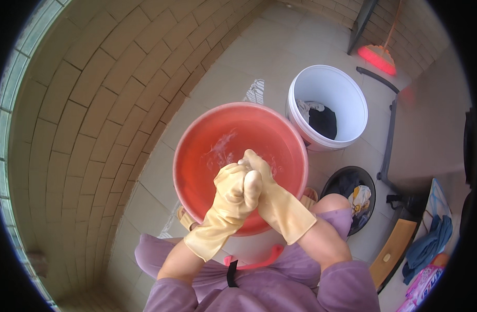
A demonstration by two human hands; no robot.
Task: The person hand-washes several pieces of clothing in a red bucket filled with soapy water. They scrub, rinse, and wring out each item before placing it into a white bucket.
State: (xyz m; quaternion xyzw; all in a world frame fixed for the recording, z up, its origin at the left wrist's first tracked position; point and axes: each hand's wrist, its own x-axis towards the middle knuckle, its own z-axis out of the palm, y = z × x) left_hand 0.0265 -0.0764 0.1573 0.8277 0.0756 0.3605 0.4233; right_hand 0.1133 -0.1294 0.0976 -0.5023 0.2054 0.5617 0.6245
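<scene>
Both of my hands wear cream-coloured rubber gloves and are pressed together above a red plastic basin (199,140) that contains water. My left hand (235,183) has its fingers curled, its knuckles toward the camera. Against it from the right lies my right hand (258,177), with a thumb showing between the two. Whether anything is between the palms is hidden by the gloves. Ripples and splashes show on the water just beyond my fingers. The basin rests in front of me, between my feet.
At the upper right, a white plastic bucket (349,93) holds dark and light cloth (323,121). A black tub (373,199) with clothes stands by my right knee. Farther right are a wooden board (392,249), blue cloth (429,243) and a pink package (423,286). A brick-patterned tiled wall (94,113) rises at left; a broom (378,58) leans beyond.
</scene>
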